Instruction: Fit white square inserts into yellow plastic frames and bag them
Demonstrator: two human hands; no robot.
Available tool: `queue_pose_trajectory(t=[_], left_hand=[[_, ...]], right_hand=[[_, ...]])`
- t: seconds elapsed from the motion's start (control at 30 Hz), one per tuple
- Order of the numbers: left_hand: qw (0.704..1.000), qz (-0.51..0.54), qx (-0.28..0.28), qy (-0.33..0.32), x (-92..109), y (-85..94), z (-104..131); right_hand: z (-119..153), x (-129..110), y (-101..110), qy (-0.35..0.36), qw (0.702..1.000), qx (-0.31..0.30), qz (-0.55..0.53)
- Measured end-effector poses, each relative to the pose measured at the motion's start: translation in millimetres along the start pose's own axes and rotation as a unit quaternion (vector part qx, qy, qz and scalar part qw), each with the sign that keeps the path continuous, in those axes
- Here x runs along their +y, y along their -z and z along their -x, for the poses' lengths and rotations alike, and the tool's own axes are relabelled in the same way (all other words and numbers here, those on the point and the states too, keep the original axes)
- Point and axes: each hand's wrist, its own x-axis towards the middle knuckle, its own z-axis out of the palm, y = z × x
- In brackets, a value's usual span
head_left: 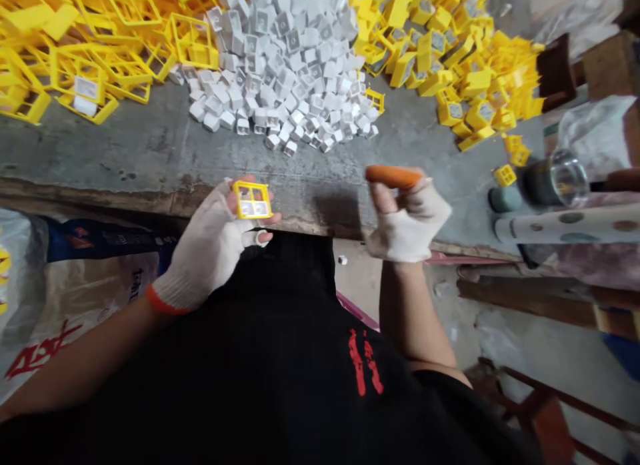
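Left hand [213,228], gloved: fingers part-curled, holding 1 yellow frame [253,201] at the table's [150,138] near edge; white plastic [254,209] in its 2 lower openings. Right hand [407,218], gloved: closed round 1 orange stick [395,177], blurred. Beyond: white blocks [290,58], heaped between yellow frames [103,55], left, and yellow pieces [450,58], right.

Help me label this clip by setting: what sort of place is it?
Probably a small workshop: heaps of yellow frames and small white blocks lie on a worn grey bench.

Workshop with heaped plastic parts [290,65]
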Motion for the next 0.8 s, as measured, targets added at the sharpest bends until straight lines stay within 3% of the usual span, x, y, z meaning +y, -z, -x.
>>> queue_pose_trajectory(t=[0.07,0.1,0.2,0.3,0.43,0.6,0.7,0.8], left_hand=[[0.999,-0.023,0.022,0.007,8.8,2.1,5.7],[0.999,-0.034,0.028,0.011,12.3,2.9,8.0],[0.998,-0.053,0.026,0.022,16.2,2.9,11.0],[0.997,-0.059,0.031,0.025,12.1,-1.3,10.5],[0.998,-0.045,0.039,0.033,5.4,-9.1,9.3],[0.999,-0.021,0.023,0.008,3.1,-5.2,7.0],[1.000,-0.020,0.004,-0.007,1.5,5.8,3.2],[1.000,-0.024,-0.007,-0.013,-0.2,14.7,-1.2]], right_hand=[[7.9,17.7,16.9,-0.034,0.991,0.123,-0.030],[13.0,25.5,24.3,-0.037,0.989,0.138,-0.035],[25.3,43.1,38.4,-0.037,0.995,0.089,0.005],[20.1,50.9,35.6,-0.052,0.996,0.060,0.051],[-21.3,39.1,-0.1,-0.020,0.995,-0.077,0.059],[-83.4,-2.9,-67.2,-0.006,0.963,-0.237,0.127],[-101.3,-16.5,-90.7,0.000,0.947,-0.275,0.164],[-101.9,-17.6,-92.9,-0.019,0.958,-0.260,0.123]])
